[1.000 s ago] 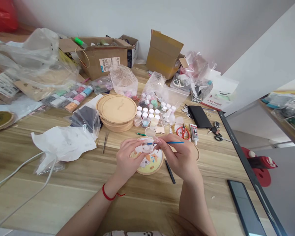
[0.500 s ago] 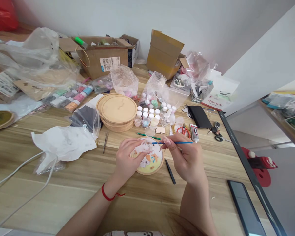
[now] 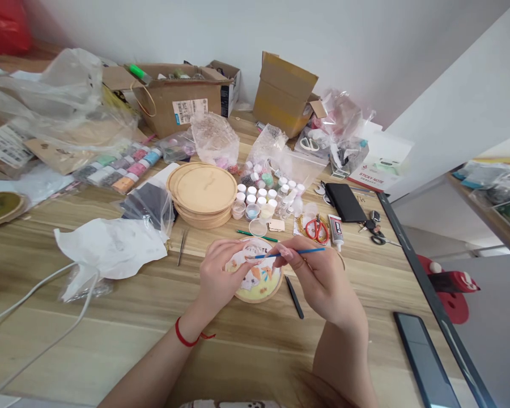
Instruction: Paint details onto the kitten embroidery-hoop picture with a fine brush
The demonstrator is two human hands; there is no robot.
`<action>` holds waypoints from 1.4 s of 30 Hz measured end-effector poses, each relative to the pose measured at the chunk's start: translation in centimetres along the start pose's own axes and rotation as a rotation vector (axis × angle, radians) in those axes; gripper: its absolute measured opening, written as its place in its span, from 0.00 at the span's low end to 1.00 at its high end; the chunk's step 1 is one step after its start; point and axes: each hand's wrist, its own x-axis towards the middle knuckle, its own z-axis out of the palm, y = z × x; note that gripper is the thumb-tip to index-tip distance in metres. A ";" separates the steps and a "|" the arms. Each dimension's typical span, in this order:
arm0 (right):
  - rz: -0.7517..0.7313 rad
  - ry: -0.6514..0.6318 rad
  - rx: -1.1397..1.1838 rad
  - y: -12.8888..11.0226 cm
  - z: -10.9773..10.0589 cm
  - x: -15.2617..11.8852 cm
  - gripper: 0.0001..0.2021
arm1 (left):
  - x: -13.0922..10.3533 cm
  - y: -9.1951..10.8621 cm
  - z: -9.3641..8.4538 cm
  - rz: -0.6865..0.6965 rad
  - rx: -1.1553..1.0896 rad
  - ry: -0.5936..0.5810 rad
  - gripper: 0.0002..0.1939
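My left hand (image 3: 221,271) is closed around a small clear pot (image 3: 252,248), mostly hidden by the fingers. A thin blue paintbrush (image 3: 308,250) is pinched in my right hand (image 3: 323,277), its tip pointing left at the pot, near my left thumb. Below both hands lies a round wooden-rimmed disc (image 3: 255,293) with a coloured picture: yellow ground, a white animal-like shape and orange and blue bits. Black tweezers (image 3: 294,297) rest to its right. A green pen-like stick (image 3: 255,235) and a clear round lid (image 3: 258,228) lie just behind it.
A stack of wooden discs (image 3: 204,190) and several white-capped jars (image 3: 261,198) stand behind. Red-handled pliers (image 3: 317,230), a glue tube (image 3: 335,231) and a black wallet-like case (image 3: 345,202) lie right. A phone (image 3: 425,360) is near the right edge; a white cable (image 3: 83,309) crosses the left.
My right hand has shifted slightly down and right, and the brush is more tilted, its tip lower and a little further left. My left hand has hardly moved.
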 end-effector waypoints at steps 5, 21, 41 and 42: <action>0.043 -0.023 -0.073 0.4 -0.6 -0.4 0.13 | 0.0 0.1 0.0 -0.002 0.012 -0.017 0.11; 0.041 0.026 -0.122 0.1 -0.3 -0.6 0.16 | -0.2 0.1 0.0 0.002 0.025 -0.040 0.10; -0.031 0.081 -0.151 -0.3 0.7 -0.2 0.20 | -0.4 0.1 0.3 0.026 -0.005 -0.026 0.12; -0.013 0.093 -0.167 -0.3 0.7 -0.2 0.20 | -0.4 0.1 0.3 0.026 -0.009 -0.029 0.12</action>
